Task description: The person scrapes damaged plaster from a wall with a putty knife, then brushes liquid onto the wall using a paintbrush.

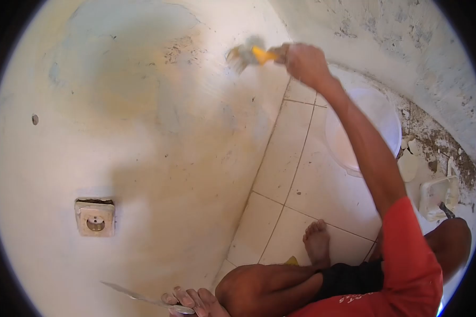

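My right hand (305, 62) is raised at the top, its fingers closed round the handle of a paintbrush (251, 56). Yellow shows near the brush's handle, and its pale bristles are blurred by motion, close to or on the wall (180, 142); whether they touch it I cannot tell. At the bottom edge, my left hand (193, 301) grips a thin, flat metal blade like a putty knife (137, 297). Its handle is mostly hidden by the fingers, and the blade points left along the wall.
A wall socket (95, 217) sits loosely at lower left. On the tiled floor (288, 174) stands a white bucket (395, 124), partly behind my right forearm. A white rectangular container (433, 198) and debris (436, 140) lie at the right. My bent legs and bare foot (317, 244) occupy the lower floor.
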### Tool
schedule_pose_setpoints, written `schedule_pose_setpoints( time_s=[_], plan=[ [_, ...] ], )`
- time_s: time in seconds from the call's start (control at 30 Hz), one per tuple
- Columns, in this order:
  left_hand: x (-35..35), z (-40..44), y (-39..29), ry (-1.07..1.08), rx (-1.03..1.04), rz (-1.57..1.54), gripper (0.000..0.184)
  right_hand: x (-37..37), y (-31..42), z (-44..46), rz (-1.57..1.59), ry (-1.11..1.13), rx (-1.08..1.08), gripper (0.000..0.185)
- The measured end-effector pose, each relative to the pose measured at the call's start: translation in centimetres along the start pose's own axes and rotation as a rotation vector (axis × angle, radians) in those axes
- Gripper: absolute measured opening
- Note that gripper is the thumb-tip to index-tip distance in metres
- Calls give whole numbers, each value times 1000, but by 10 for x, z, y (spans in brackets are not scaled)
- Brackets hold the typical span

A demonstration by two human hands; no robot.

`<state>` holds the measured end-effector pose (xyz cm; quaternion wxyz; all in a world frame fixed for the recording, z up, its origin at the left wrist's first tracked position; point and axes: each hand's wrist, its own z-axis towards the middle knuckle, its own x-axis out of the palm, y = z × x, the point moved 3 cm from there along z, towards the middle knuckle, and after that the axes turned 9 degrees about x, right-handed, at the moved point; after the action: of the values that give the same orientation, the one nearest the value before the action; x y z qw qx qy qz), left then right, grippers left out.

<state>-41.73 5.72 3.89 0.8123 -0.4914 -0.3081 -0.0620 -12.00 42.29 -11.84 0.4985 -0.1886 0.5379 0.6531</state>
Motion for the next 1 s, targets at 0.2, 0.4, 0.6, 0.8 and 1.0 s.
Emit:
schedule_pose_setpoints(
  time_s=[0.2, 0.4, 0.6, 0.8, 1.0],
  plan=[
    [-5, 4, -1, 42, -9, -17, 24, -1, -19, 36, -82, -187, 64, 18],
    [-12, 8, 1, 24, -30, -12, 27, -37, 69, -88, 117, -71, -450, 33],
    [-15, 9, -2, -7, -48, -53, 23, -22, -6, 10, 34, -15, -179, 25],
    [-12, 10, 1, -21, -7, -43, 24, 19, -51, 57, 4, 73, 50, 24],
    [-18, 0, -7, -113, 14, -13, 26, 57, -81, 49, -93, 174, 321, 29]
  ],
)
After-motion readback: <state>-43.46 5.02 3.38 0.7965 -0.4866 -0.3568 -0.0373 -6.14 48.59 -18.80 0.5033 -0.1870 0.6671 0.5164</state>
